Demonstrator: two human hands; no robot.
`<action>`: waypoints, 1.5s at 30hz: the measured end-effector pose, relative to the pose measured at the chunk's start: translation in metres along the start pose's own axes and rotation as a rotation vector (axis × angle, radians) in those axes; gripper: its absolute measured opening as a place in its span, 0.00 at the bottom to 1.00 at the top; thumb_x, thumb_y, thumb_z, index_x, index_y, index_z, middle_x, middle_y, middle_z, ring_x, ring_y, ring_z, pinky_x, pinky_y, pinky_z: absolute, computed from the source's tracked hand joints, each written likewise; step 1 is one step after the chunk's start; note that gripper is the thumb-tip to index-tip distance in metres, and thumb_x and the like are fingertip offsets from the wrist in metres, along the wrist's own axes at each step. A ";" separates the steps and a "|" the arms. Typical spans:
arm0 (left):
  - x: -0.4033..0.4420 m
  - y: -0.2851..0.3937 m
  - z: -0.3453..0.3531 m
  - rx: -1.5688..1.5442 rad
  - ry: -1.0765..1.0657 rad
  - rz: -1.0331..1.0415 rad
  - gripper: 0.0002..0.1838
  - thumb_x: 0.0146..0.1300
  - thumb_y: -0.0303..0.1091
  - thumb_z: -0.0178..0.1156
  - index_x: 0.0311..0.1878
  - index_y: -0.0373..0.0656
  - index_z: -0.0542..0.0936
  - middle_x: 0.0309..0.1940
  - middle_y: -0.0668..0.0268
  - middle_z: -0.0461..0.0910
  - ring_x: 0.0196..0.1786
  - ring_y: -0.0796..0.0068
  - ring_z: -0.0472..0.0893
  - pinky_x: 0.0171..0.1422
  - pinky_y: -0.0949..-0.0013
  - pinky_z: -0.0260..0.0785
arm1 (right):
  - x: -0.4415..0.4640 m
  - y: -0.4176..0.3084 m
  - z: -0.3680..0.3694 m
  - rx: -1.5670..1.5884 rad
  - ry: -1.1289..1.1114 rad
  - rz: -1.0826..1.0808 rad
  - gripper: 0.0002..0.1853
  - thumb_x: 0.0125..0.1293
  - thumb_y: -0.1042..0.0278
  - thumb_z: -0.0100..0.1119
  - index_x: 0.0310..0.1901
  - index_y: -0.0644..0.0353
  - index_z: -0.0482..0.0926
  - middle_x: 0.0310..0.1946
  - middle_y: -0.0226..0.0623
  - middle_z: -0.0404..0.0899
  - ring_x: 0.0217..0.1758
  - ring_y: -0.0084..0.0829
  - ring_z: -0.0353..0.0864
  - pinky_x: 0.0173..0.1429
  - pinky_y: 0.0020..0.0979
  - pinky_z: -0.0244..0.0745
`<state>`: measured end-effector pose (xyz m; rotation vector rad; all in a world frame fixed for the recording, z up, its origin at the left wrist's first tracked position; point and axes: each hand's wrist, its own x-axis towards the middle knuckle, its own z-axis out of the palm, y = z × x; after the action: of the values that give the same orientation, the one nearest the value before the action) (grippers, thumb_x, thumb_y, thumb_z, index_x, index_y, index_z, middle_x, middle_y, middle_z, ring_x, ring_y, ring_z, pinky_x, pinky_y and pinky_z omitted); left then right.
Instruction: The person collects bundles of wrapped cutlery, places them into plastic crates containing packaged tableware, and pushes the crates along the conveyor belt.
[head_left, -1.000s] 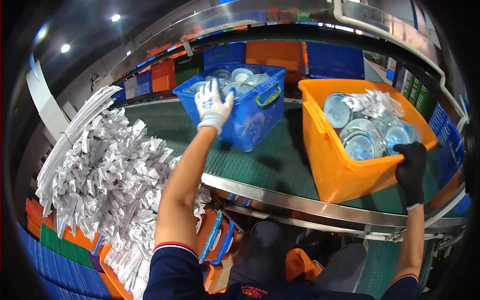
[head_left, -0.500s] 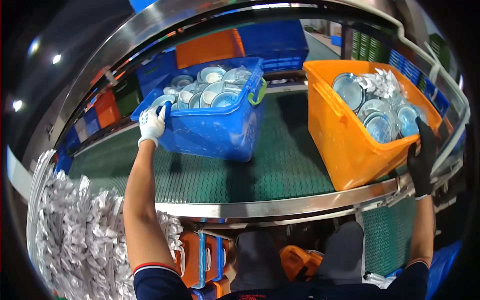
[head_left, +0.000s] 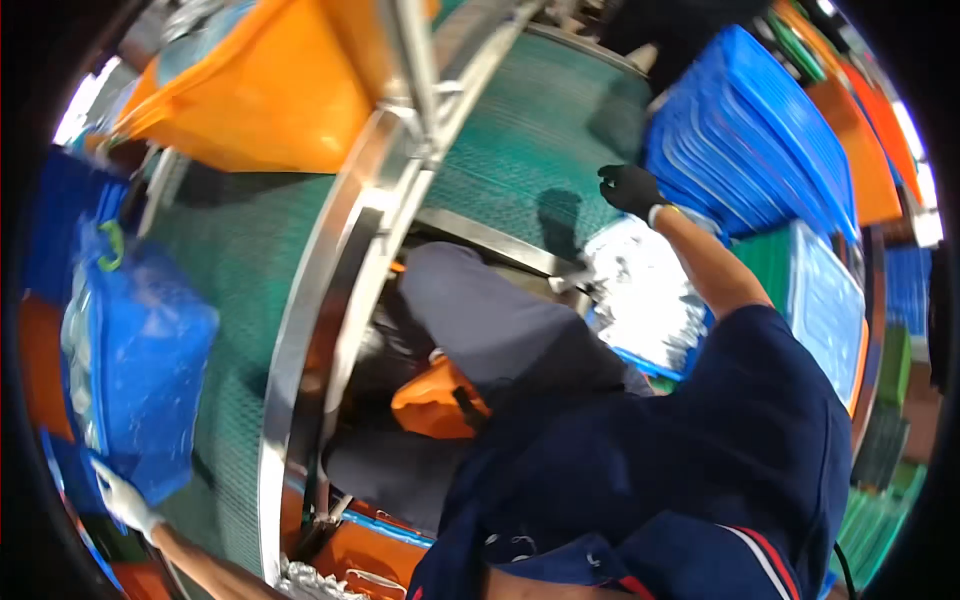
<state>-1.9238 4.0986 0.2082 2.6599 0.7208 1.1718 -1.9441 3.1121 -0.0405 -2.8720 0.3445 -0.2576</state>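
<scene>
My left hand (head_left: 125, 500), in a white glove, is at the lower left, with its fingers at the near end of a blue tub (head_left: 155, 365). It appears to grip the rim there, though the finger ends are blurred. The tub stands on a green conveyor belt (head_left: 235, 400); the dishes in it barely show at its left side. My right hand (head_left: 630, 190), gloved in black, hovers with slightly bent, parted fingers and nothing in them. Close to it are a stack of blue tubs (head_left: 745, 140) and a heap of silver packets (head_left: 645, 290).
An orange tub (head_left: 270, 90) stands on the belt at the upper left. A metal rail (head_left: 300, 310) edges the belt beside my legs. Another green belt (head_left: 530, 120) runs beyond it. An orange object (head_left: 440, 400) lies between my legs.
My view has swung to the right. My right hand has let go of the orange tub and moved over toward the stacked blue tubs. My left hand stays at the blue tub.
</scene>
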 end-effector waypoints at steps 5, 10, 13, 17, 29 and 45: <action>-0.034 0.027 -0.034 0.037 0.023 0.003 0.32 0.77 0.60 0.46 0.68 0.45 0.78 0.65 0.53 0.78 0.65 0.52 0.79 0.70 0.59 0.68 | -0.042 0.077 0.038 -0.350 -0.248 0.102 0.28 0.52 0.66 0.58 0.59 0.52 0.82 0.43 0.46 0.87 0.46 0.50 0.87 0.48 0.49 0.81; -0.083 0.112 -0.082 0.055 0.038 0.069 0.32 0.77 0.60 0.46 0.68 0.45 0.79 0.65 0.56 0.79 0.65 0.54 0.79 0.70 0.61 0.67 | -0.026 0.091 0.059 -0.259 -0.329 -0.170 0.31 0.48 0.72 0.61 0.60 0.50 0.81 0.47 0.49 0.86 0.50 0.50 0.86 0.52 0.44 0.82; -0.113 0.149 -0.118 0.090 0.026 0.026 0.30 0.77 0.55 0.52 0.65 0.37 0.80 0.63 0.54 0.81 0.63 0.56 0.81 0.70 0.63 0.69 | -0.023 0.127 0.094 -0.260 -0.424 -0.224 0.32 0.44 0.71 0.66 0.58 0.53 0.81 0.50 0.48 0.85 0.53 0.50 0.85 0.54 0.45 0.82; -0.116 0.158 -0.124 0.079 -0.033 0.152 0.28 0.77 0.51 0.53 0.63 0.35 0.80 0.63 0.53 0.81 0.62 0.57 0.81 0.69 0.64 0.69 | -0.030 0.111 0.060 -0.310 -0.597 -0.229 0.34 0.36 0.65 0.75 0.54 0.49 0.83 0.47 0.47 0.84 0.53 0.51 0.84 0.57 0.45 0.79; -0.092 0.166 -0.118 0.157 -0.147 0.198 0.30 0.77 0.53 0.53 0.66 0.36 0.78 0.64 0.50 0.79 0.64 0.53 0.79 0.71 0.61 0.68 | -0.023 0.104 0.066 -0.474 -0.941 -0.249 0.33 0.35 0.60 0.71 0.52 0.42 0.85 0.47 0.41 0.86 0.53 0.45 0.85 0.53 0.43 0.79; -0.072 0.152 -0.118 0.080 -0.225 0.241 0.29 0.77 0.52 0.52 0.67 0.36 0.77 0.65 0.51 0.78 0.64 0.56 0.80 0.71 0.65 0.68 | -0.099 0.099 -0.049 -0.131 -0.617 -0.042 0.14 0.47 0.67 0.60 0.37 0.57 0.87 0.34 0.52 0.85 0.40 0.50 0.86 0.40 0.45 0.79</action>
<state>-1.9955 3.9246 0.2905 2.9475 0.4277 0.8854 -2.0694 3.0327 -0.0330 -2.8956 0.1828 0.6550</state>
